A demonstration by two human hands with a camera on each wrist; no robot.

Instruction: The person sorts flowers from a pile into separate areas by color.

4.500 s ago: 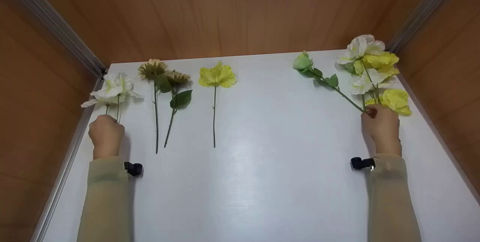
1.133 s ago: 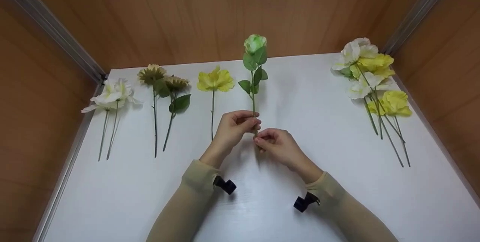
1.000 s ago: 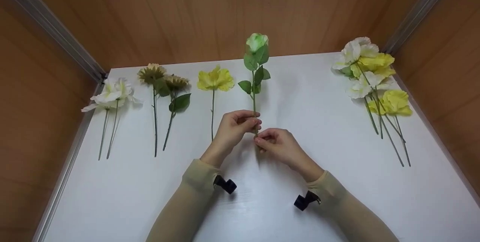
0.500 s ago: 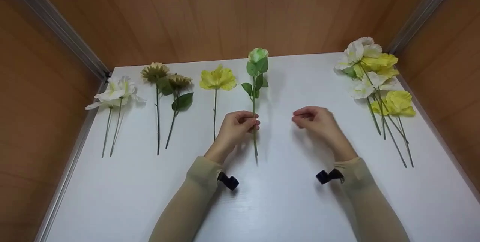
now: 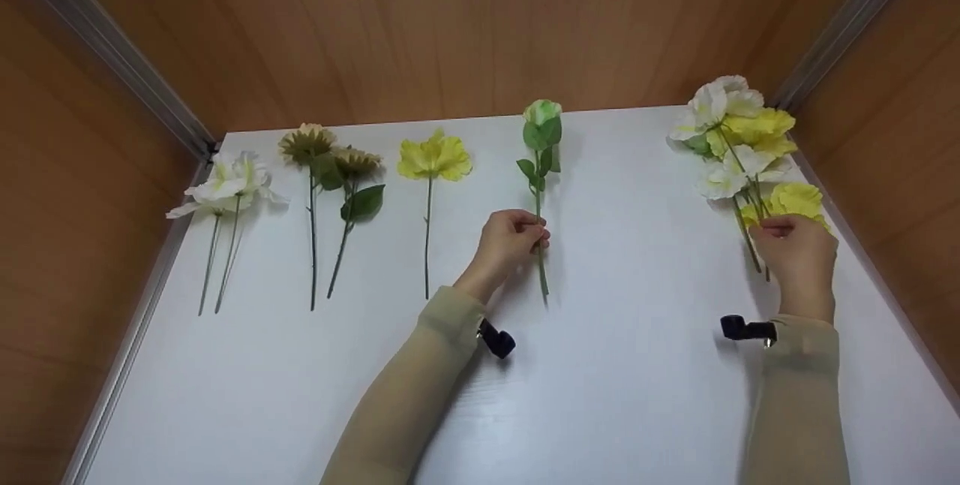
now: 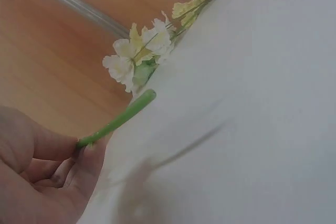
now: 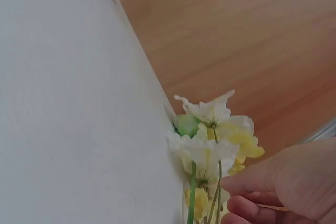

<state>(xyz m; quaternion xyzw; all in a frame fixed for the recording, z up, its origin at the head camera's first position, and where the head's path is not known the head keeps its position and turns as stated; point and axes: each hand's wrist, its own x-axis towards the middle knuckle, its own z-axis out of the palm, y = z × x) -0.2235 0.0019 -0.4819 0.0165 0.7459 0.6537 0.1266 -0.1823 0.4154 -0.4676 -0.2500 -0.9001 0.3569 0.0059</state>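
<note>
My left hand point(image 5: 514, 241) pinches the stem of a green rose point(image 5: 542, 121) near the middle of the table, its bloom pointing to the back. In the left wrist view the cut end of the green stem point(image 6: 121, 119) sticks out past the thumb and fingers, casting a shadow on the table. At the right, my right hand point(image 5: 799, 263) is over the pile of white flowers point(image 5: 724, 102) and yellow flowers point(image 5: 795, 200). Its fingertips point(image 7: 228, 184) are beside the thin stems, loosely bent, with no stem visibly gripped. That hand partly covers the nearest yellow bloom and several stems.
On the left of the white table point(image 5: 600, 395) lie white flowers point(image 5: 232, 181), two beige flowers point(image 5: 307, 143) with dark leaves, and a single yellow flower point(image 5: 433, 158). Wooden panels point(image 5: 480, 27) with metal corner rails point(image 5: 847, 27) stand around the back and sides.
The green rose came from the right pile to the middle, held by both hands; my right hand then let go and returned to the pile. My left hand shifted slightly right with the rose.
</note>
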